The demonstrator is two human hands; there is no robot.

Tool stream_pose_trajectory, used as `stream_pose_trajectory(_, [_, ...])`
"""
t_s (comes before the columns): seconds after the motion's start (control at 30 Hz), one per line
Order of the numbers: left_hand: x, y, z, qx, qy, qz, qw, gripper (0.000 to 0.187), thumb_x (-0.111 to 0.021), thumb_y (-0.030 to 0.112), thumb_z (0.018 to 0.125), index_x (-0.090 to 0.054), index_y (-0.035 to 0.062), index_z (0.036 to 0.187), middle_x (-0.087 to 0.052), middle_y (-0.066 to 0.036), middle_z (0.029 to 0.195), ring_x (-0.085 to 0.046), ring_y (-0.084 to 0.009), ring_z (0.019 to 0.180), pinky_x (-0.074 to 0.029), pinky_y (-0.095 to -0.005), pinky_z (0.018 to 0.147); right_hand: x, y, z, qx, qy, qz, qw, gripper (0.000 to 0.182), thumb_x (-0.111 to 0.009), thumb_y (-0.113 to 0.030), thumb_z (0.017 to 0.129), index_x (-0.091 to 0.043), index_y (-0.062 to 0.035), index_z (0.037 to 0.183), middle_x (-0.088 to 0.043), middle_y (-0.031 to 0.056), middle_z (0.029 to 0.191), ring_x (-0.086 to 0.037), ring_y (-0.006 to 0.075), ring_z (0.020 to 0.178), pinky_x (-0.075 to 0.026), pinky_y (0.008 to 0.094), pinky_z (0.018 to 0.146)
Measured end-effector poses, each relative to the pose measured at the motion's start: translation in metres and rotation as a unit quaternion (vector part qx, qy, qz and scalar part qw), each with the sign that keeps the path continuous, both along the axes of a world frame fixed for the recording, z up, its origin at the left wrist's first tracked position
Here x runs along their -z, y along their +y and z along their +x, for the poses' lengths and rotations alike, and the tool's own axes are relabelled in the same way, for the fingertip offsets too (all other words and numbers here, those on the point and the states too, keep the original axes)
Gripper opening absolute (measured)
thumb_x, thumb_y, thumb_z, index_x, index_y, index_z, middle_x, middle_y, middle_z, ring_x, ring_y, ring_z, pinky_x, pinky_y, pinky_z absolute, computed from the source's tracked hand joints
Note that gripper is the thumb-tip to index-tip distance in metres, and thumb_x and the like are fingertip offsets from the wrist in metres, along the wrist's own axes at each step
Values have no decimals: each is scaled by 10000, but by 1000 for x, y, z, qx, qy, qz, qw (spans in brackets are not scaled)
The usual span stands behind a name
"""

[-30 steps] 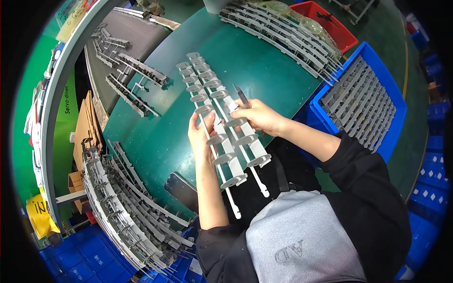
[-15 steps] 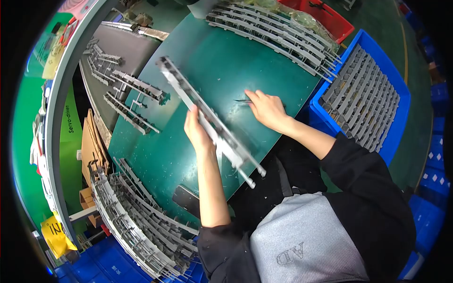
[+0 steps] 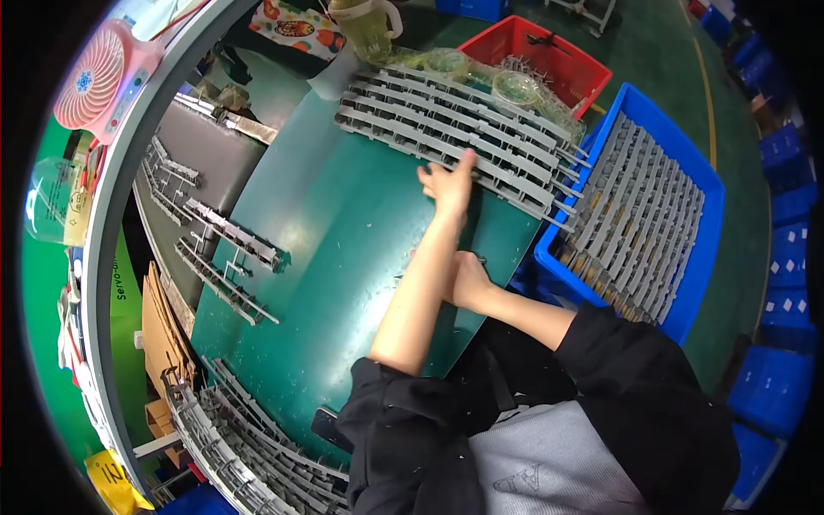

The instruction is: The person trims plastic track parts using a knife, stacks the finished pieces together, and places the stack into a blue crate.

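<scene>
My left hand [image 3: 448,187] reaches across to a row of long grey plastic strips [image 3: 446,137] at the back of the green table. Its thumb and fingers are apart, with fingertips at the nearest strip, which lies alongside the others. Lower down, my right hand [image 3: 469,281] is closed around a thin dark pointed tool [image 3: 397,276]. Most of that tool is hidden behind my left forearm, and a small tip shows to the left of it.
A blue crate [image 3: 712,206] of stacked grey strips stands at right, a red crate [image 3: 584,69] behind. More strips [image 3: 249,446] are heaped at lower left beside a phone [image 3: 330,427]. Loose pieces [image 3: 227,279] lie near a grey conveyor [image 3: 215,142]. A pink fan [image 3: 103,81] hangs at upper left.
My left hand has carried a grey strip from the table's middle to the back row and let go of it. My right hand has drawn down and in, under the left forearm. The view has shifted.
</scene>
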State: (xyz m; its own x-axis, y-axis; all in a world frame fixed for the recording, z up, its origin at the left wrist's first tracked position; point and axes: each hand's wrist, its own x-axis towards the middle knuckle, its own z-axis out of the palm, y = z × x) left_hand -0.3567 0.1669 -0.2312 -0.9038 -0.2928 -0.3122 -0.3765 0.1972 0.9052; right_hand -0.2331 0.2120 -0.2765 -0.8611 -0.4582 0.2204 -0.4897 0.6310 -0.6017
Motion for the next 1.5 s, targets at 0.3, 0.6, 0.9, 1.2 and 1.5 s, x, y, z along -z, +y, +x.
stream_pose_trajectory(0.3, [16, -281, 51, -205, 9, -684, 700, 456, -566, 189, 750, -527, 80, 1191, -370, -319, 1285, -370, -469, 1174, -312, -538, 958, -16, -12, -1, 3, 124, 42, 991, 322, -614, -78, 740, -596, -85, 1061, -549, 30, 774, -607, 201, 561, -479, 312, 493])
stream_pose_trajectory(0.6, [18, -124, 260, -59, 78, -396, 913, 557, -531, -2, 721, -472, 44, 1273, -264, -277, 1425, -273, -456, 1304, -288, -489, 1053, -21, -8, 1, 0, 108, 47, 993, 354, -605, -102, 742, -591, -91, 1096, -571, 56, 810, -609, 224, 612, -476, 341, 534])
stream_pose_trajectory(0.9, [-24, -86, 380, -101, 139, -416, 893, 385, -567, 32, 775, -562, 40, 1160, -538, -205, 1171, -523, -325, 1054, -433, -388, 894, -28, 14, 15, -156, -40, -111, 981, 264, -598, -96, 816, -630, -67, 1076, -564, 49, 763, -544, 198, 579, -439, 295, 547])
stream_pose_trajectory(1.2, [2, -78, 385, -262, -22, 162, 951, 205, -595, 31, 825, -615, 26, 1030, -630, -70, 705, -546, -176, 519, -453, -251, 522, -83, -7, 91, -278, -121, -6, 953, 236, -565, -167, 880, -648, -71, 1078, -535, 28, 748, -471, 164, 575, -402, 276, 544])
stream_pose_trajectory(1.5, [1, -76, 386, -197, 118, -375, 898, 149, -640, 3, 796, -633, 7, 944, -642, -74, 738, -561, -202, 535, -459, -282, 515, -63, -12, 111, -286, 138, 49, 947, 131, -586, -222, 834, -632, -139, 924, -462, 4, 685, -452, 153, 581, -384, 277, 531])
